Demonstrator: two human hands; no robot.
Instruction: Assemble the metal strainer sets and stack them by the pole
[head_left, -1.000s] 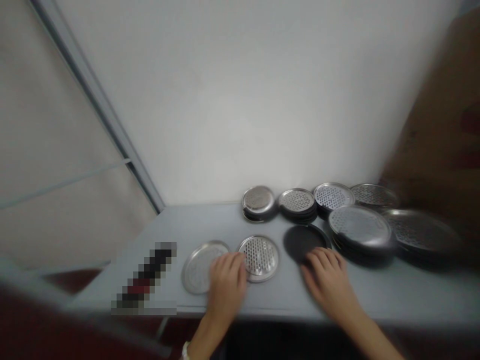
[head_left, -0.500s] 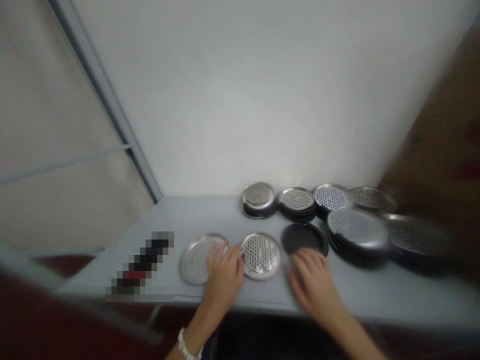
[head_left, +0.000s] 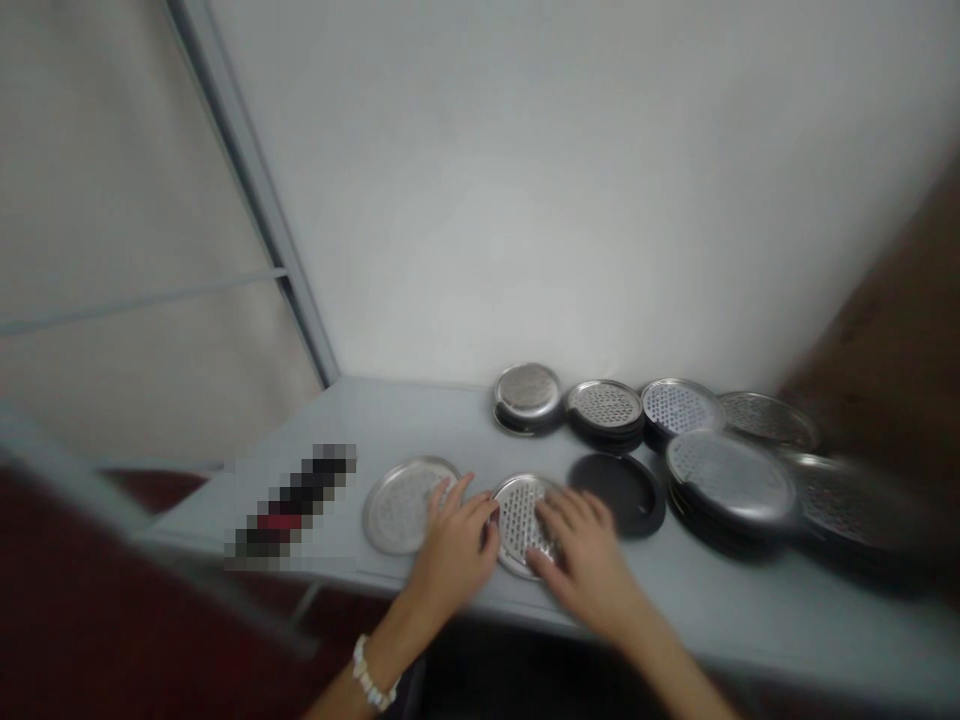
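A silvery round disc point(head_left: 516, 522), pierced with rows of holes, is laid near the tabletop's point(head_left: 420, 412) front edge, its right side partly covered. It is flanked leftward by a rimmed metal plate point(head_left: 400, 512), rightward by a black round piece point(head_left: 624, 488).

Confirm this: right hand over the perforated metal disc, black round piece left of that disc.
Not left: the head view shows the black round piece lying right of the perforated metal disc. The right hand is over that disc.

The gray surface point(head_left: 420, 415) holds a blurry dark thing point(head_left: 292, 510) at left, then a plain disc point(head_left: 401, 510), a shiny disc with holes point(head_left: 516, 520) and a black dish point(head_left: 611, 490). Round stacks point(head_left: 605, 412) stand at the far side and right.
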